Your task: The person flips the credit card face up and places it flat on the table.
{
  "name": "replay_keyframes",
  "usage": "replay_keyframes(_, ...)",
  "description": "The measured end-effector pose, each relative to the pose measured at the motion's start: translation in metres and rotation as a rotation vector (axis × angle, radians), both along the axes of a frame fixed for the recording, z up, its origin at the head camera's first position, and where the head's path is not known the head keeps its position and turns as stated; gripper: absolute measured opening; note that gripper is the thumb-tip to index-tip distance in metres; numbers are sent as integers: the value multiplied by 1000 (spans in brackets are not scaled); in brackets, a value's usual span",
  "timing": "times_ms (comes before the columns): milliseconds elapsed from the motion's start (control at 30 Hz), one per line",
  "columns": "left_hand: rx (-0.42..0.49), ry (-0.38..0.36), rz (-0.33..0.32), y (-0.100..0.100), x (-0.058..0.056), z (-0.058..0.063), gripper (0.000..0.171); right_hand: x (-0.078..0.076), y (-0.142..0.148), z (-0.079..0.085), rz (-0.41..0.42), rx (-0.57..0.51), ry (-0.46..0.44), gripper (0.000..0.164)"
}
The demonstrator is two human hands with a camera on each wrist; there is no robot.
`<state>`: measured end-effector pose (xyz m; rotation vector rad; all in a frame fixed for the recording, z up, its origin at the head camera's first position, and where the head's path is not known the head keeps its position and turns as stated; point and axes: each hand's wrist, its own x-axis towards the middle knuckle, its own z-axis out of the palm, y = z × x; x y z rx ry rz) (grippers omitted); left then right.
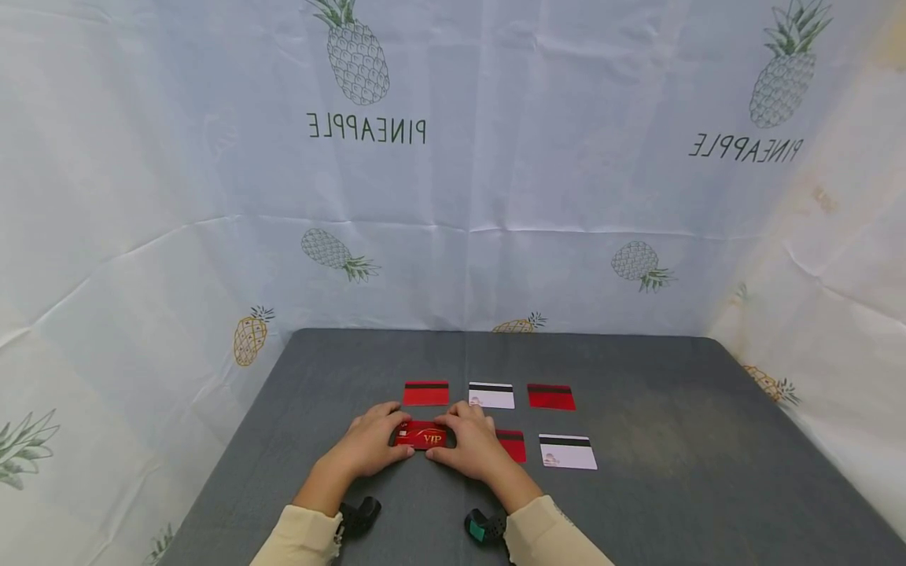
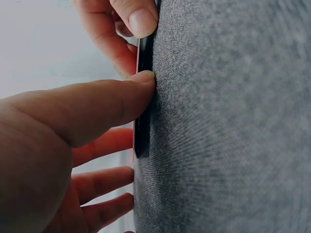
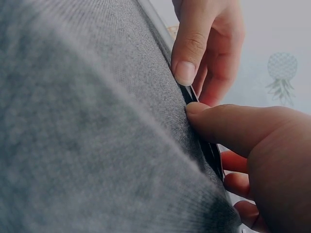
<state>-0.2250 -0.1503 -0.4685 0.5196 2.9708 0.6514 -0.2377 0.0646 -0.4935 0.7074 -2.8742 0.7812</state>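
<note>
A red card with gold "VIP" lettering (image 1: 422, 435) lies face up low over the dark table, between both hands. My left hand (image 1: 371, 442) holds its left end, thumb at the near edge and fingers towards the far edge. The right hand (image 1: 470, 442) grips the other end the same way. From the left wrist view the card shows only as a thin dark edge (image 2: 137, 138) under the left thumb (image 2: 112, 99). In the right wrist view, the right thumb (image 3: 233, 124) presses on that near edge. Whether the card touches the table is hard to tell.
Behind the hands lie a red card (image 1: 426, 393), a white card (image 1: 491, 396) and another red card (image 1: 551, 397), striped sides up. Right of my right hand are a partly covered red card (image 1: 513, 446) and a white card (image 1: 569, 453). Pineapple-print cloth (image 1: 467, 181) surrounds the table (image 1: 672, 487).
</note>
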Motion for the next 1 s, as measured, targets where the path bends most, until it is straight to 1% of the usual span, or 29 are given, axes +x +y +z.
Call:
replay_keyframes(200, -2, -2, 5, 0, 0, -1, 50, 0, 0, 0, 7, 21, 12, 51)
replay_keyframes(433, -6, -7, 6, 1, -1, 0, 51, 0, -1, 0, 13, 33, 3, 52)
replay_keyframes(633, -2, 6, 11, 1, -1, 2, 48, 0, -1, 1, 9, 45, 9, 52)
replay_keyframes(833, 2, 25, 10, 1, 0, 1, 48, 4, -1, 7, 7, 59, 8, 56)
replay_keyframes(1000, 2, 24, 15, 1, -1, 0, 48, 7, 9, 17, 20, 15, -14, 61)
